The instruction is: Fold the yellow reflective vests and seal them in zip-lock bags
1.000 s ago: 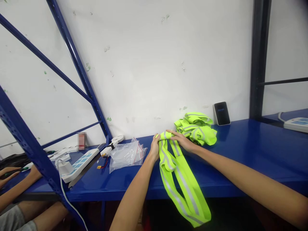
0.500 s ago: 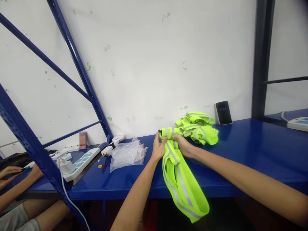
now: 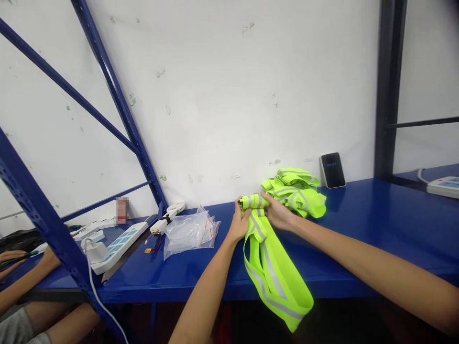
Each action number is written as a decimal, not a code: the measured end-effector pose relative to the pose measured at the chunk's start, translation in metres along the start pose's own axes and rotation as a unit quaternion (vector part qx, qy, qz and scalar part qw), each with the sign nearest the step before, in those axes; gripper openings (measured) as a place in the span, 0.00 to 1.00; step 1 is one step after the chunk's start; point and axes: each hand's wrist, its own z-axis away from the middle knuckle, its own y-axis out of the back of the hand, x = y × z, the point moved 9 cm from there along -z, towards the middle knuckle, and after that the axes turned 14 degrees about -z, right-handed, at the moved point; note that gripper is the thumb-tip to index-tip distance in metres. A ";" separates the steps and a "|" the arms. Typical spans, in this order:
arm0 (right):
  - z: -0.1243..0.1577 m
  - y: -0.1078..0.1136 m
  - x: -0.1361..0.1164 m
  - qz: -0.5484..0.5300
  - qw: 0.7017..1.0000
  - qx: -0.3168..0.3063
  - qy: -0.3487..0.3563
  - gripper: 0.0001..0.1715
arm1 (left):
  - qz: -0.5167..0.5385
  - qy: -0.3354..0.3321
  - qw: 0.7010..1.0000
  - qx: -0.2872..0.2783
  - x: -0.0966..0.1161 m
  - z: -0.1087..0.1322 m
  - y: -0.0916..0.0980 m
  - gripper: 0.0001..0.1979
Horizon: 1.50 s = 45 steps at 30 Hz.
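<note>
A neon yellow-green reflective strap [image 3: 283, 272] with grey stripes is between my two hands, partly rolled at its top, its long loop hanging over the table's front edge. My left hand [image 3: 239, 223] is closed on the left end of the roll, where a small dark piece shows. On the roll's right end my right hand [image 3: 278, 212] is closed too, its fingers partly hidden behind the fabric. Just behind it, a heap of the same neon strapping [image 3: 297, 193] lies against the wall.
Clear zip bags [image 3: 190, 231] lie left of my hands, beside a small white fan [image 3: 175, 209] and a connector with wires [image 3: 153, 247]. A power strip [image 3: 124, 243] is by the blue post. A clock display [image 3: 333, 170] leans at the wall. Another person's arm [image 3: 36, 270] is at far left.
Both hands keep hold of the rolled part, and my right fingers have shifted slightly up along it. The hanging loop has swung a little. The camera view has moved slightly.
</note>
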 end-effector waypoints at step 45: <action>0.010 0.001 0.013 0.083 0.985 -0.102 -0.116 0.10 | 0.158 0.144 0.977 -0.014 -0.027 0.008 0.010 0.34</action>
